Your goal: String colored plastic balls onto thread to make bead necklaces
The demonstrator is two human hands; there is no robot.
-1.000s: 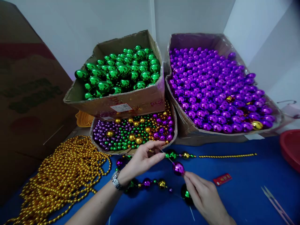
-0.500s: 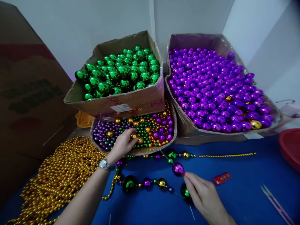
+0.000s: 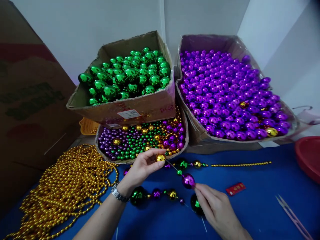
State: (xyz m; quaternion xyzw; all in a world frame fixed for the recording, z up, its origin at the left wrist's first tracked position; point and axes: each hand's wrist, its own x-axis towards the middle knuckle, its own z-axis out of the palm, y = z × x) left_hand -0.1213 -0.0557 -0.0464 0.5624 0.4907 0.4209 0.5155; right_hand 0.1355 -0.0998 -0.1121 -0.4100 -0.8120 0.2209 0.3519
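My left hand (image 3: 144, 166), with a watch on its wrist, pinches a shiny gold bead (image 3: 160, 157) at the upper end of a thin needle (image 3: 171, 164). Whether the needle has entered the bead I cannot tell. A small green bead (image 3: 179, 172) and a larger purple bead (image 3: 188, 181) sit along the needle. My right hand (image 3: 217, 207) is closed at the lower side of the purple bead, its fingertips touching it. Beside that hand lies a big green bead (image 3: 196, 204), partly covered. A strung row with a dark green bead (image 3: 138, 196) lies on the blue cloth.
Behind stand a carton of green beads (image 3: 150, 106), a carton of purple beads (image 3: 197, 133) and a low box of mixed beads (image 3: 100, 151). Gold bead chains (image 3: 67, 183) heap at left. At right lie a red packet (image 3: 235, 188), tweezers (image 3: 292, 215) and a red basin (image 3: 308, 160).
My left hand has come out of the mixed-bead box, moving right and toward me with a gold bead, to the needle's upper end. My right hand has barely moved.
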